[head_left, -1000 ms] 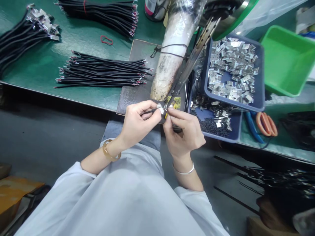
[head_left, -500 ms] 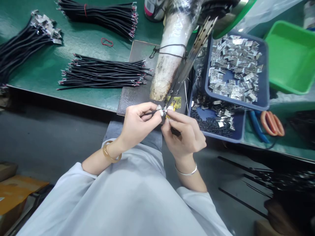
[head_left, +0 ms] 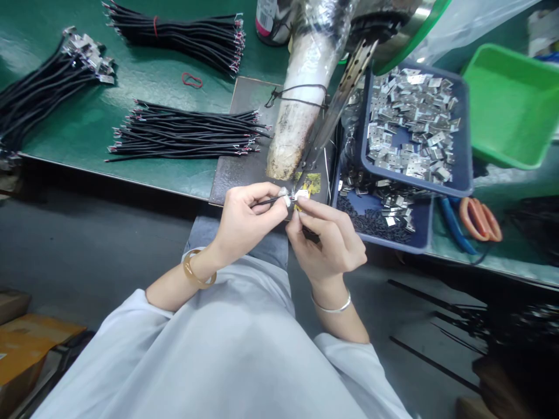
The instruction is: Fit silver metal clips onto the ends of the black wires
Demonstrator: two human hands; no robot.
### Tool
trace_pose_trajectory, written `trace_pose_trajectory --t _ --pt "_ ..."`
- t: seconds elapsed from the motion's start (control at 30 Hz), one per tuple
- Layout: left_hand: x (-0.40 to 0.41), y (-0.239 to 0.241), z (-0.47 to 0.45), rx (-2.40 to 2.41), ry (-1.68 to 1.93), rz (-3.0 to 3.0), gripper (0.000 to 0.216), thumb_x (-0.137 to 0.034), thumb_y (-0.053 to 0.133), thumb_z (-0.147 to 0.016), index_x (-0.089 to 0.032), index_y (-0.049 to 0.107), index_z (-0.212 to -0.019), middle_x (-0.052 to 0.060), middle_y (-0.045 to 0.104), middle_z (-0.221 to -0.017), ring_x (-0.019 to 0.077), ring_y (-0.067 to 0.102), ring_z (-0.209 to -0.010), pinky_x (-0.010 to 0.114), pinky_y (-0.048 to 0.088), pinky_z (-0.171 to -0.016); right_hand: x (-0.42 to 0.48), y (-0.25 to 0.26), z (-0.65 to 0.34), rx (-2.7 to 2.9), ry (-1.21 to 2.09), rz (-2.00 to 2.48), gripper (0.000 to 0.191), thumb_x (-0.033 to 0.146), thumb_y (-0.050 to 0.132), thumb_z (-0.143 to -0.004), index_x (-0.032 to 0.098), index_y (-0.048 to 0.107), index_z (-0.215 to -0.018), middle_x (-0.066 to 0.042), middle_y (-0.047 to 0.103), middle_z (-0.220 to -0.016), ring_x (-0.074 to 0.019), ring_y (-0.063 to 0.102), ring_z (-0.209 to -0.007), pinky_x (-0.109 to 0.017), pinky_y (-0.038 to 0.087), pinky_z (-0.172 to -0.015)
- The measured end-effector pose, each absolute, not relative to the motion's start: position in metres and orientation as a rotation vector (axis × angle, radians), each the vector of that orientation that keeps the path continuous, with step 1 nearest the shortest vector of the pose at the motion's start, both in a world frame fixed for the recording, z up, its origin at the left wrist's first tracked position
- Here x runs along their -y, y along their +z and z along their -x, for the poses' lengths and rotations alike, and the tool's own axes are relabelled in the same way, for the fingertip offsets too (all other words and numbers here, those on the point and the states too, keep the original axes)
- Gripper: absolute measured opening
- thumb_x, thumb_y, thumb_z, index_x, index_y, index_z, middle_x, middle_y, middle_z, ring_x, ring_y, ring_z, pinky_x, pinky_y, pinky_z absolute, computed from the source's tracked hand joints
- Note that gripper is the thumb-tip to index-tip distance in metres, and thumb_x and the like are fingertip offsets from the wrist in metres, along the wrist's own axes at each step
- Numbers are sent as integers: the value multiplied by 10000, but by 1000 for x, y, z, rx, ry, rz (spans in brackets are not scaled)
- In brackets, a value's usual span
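My left hand (head_left: 248, 218) is closed on a black cable (head_left: 267, 201), pinching it between thumb and forefinger, which wear white finger covers. The cable's end points right, towards my right hand (head_left: 327, 233). Those right fingers are pinched together on a small shiny metal piece (head_left: 294, 198), partly hidden by the fingertips. Both hands meet just under the tip of a machine with a plastic-wrapped white arm (head_left: 301, 99) and a perforated metal strip (head_left: 345, 87). Yellow tape (head_left: 312, 183) lies on the dark base plate (head_left: 244, 169) beside the fingertips.
A bundle of black cables (head_left: 187, 131) lies left of the machine; a tied bundle (head_left: 183, 38) and cables with metal ends (head_left: 87, 55) lie behind. Right are a blue bin (head_left: 467, 139) of metal parts, a lower bin (head_left: 419, 241), a green bin (head_left: 510, 105) and orange-handled pliers (head_left: 478, 220).
Both hands stay almost in place at the machine tip. The view has shifted slightly, so the bench things appear a little displaced.
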State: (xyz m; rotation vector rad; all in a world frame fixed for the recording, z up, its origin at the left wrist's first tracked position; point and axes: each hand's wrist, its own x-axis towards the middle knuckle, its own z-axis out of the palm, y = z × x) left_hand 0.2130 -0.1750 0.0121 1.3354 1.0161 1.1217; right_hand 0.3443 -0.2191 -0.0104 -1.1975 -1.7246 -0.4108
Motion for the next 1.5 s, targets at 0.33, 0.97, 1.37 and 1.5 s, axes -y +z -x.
trace_pose_trajectory --t 0.33,0.97,1.37,1.5 --pt "182 10 -210 -979 1105 -1364 124 -172 604 -768 -126 674 -677 -63 415 -531 35 249 -476 176 228 -430 225 -13 -348 1728 -412 1174 181 88 752 -816 203 648 -909 -31 795 -933 -139 767 -814 -209 623 -748" --pt "169 3 -197 -921 1099 -1595 182 -170 630 -821 -158 798 -752 -55 381 -508 69 325 -487 231 285 -506 221 9 -347 1446 421 1331 140 118 705 -841 187 626 -748 -38 763 -955 -161 764 -860 -242 636 -690" --pt "163 8 -202 -906 1167 -1654 171 -115 632 -800 -131 786 -725 -17 590 -576 38 363 -466 196 260 -448 215 9 -349 1537 198 1339 131 112 733 -837 204 671 -769 -5 758 -902 -183 749 -936 -320 621 -803" --pt "162 11 -199 -889 1136 -1654 173 -119 636 -802 -127 798 -741 -7 641 -612 27 369 -462 180 248 -434 217 11 -349 1552 211 1303 170 71 728 -822 211 650 -765 11 751 -872 -183 750 -949 -314 623 -798"
